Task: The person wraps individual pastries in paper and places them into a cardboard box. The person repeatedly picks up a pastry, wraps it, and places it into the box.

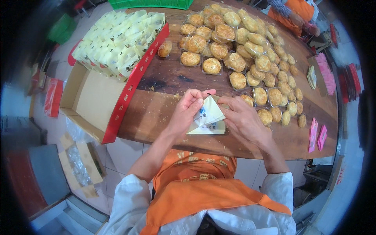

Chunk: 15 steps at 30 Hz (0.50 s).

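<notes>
A pale yellow printed paper pouch [208, 111] is pinched between my two hands above the near edge of the wooden table. My left hand [186, 110] has its thumb on the pouch's left side. On the right side, the fingers of my right hand [245, 117] grip its edge. Beneath lies another printed paper pouch [218, 129], flat on the tabletop. Whether the held pouch contains anything is hidden. Past my hands, round baked pastries [212, 66] sit in clear plastic trays, heaped on one another. One pastry [165, 48] lies apart beside the red-sided box.
At left, a red-sided cardboard box [122, 102] holds rows of filled yellow pouches [117, 41] in its far part. Pink packets [313, 135] lie at the right edge. A green crate [151, 3] stands at the back. Another person's hand [296, 20] is at the far right.
</notes>
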Each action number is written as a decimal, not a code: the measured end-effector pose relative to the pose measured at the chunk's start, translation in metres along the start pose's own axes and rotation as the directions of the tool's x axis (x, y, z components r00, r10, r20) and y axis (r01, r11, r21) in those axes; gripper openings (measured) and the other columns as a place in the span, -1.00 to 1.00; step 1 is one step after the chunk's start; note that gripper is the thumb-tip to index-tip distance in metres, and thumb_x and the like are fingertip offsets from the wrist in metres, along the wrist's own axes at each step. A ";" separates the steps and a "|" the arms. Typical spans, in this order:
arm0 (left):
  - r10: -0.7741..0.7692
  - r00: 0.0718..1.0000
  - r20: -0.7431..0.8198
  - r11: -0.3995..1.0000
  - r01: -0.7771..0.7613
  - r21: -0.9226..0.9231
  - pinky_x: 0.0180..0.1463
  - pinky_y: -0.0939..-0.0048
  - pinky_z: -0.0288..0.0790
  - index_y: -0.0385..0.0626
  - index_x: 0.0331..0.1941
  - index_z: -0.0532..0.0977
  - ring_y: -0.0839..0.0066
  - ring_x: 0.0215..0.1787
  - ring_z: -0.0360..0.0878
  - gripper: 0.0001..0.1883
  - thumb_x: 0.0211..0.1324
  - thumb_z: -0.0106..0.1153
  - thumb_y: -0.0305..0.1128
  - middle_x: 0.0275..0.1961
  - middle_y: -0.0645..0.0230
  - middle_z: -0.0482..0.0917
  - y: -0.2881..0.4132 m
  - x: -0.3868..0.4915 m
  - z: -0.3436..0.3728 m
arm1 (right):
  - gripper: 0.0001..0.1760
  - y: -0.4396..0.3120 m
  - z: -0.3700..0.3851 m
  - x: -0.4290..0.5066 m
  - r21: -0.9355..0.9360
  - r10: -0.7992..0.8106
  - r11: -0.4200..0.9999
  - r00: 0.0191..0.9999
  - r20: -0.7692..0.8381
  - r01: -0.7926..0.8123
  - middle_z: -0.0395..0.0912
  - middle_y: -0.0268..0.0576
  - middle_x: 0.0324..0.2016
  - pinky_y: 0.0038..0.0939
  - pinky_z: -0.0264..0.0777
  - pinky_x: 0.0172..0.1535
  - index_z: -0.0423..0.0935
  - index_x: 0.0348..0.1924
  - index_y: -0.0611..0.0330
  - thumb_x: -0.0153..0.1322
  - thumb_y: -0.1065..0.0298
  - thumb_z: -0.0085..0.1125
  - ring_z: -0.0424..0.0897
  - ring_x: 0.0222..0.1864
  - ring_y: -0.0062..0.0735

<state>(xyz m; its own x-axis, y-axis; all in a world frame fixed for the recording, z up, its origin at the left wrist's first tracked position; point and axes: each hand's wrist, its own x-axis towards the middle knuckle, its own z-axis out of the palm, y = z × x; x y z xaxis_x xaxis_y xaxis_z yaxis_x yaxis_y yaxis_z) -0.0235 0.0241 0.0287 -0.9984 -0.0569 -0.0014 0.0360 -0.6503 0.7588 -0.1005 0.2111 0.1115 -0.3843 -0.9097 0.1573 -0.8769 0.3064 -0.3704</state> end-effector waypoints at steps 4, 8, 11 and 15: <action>-0.039 0.999 -0.024 0.992 0.035 -0.119 0.09 0.55 0.38 -0.08 -0.16 0.31 0.65 0.02 0.45 -0.97 0.39 -0.09 -0.44 0.21 0.21 0.43 0.002 0.004 -0.003 | -0.68 0.007 -0.001 0.006 -0.011 -0.097 0.995 0.988 -0.118 0.096 0.57 -0.18 -0.17 -0.34 0.50 -0.26 0.56 -0.14 0.16 0.22 0.50 0.20 0.58 -0.26 -0.22; -0.035 0.999 -0.039 0.996 0.037 0.076 0.03 0.58 0.37 -0.09 -0.15 0.33 0.69 -0.06 0.42 -0.96 0.39 -0.08 -0.44 0.07 0.36 0.47 0.005 0.005 -0.009 | -0.79 0.007 0.006 0.009 0.061 -0.099 0.990 0.947 -0.306 0.124 0.63 -0.10 -0.25 -0.37 0.54 -0.34 0.60 -0.27 0.24 0.21 0.53 0.25 0.65 -0.30 -0.19; 0.039 0.998 -0.044 0.986 -0.032 0.165 0.00 0.60 0.35 -0.09 -0.15 0.33 0.70 -0.10 0.39 -0.96 0.39 -0.08 -0.45 0.01 0.41 0.47 0.010 0.008 -0.010 | -0.79 0.001 0.009 0.010 0.306 0.064 0.952 0.952 -0.299 0.032 0.62 -0.08 -0.21 -0.43 0.52 -0.37 0.60 -0.20 0.27 0.29 0.58 0.24 0.63 -0.36 -0.31; 0.034 0.997 -0.069 0.997 -0.029 0.066 -0.03 0.62 0.35 -0.09 -0.16 0.33 0.73 -0.14 0.38 -0.97 0.39 -0.08 -0.44 -0.09 0.46 0.45 0.011 0.013 -0.007 | -0.80 -0.007 0.006 0.010 0.520 0.184 0.847 0.978 -0.094 -0.110 0.59 -0.10 -0.26 -0.47 0.43 -0.51 0.54 -0.09 0.26 0.42 0.56 0.10 0.53 -0.61 -0.48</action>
<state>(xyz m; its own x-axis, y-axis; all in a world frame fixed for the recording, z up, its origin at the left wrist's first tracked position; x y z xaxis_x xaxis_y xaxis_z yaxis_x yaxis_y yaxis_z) -0.0355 0.0111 0.0326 -0.9911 -0.1311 -0.0211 0.0619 -0.5970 0.7998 -0.0970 0.1982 0.1104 -0.5649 -0.8070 0.1720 -0.5507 0.2135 -0.8069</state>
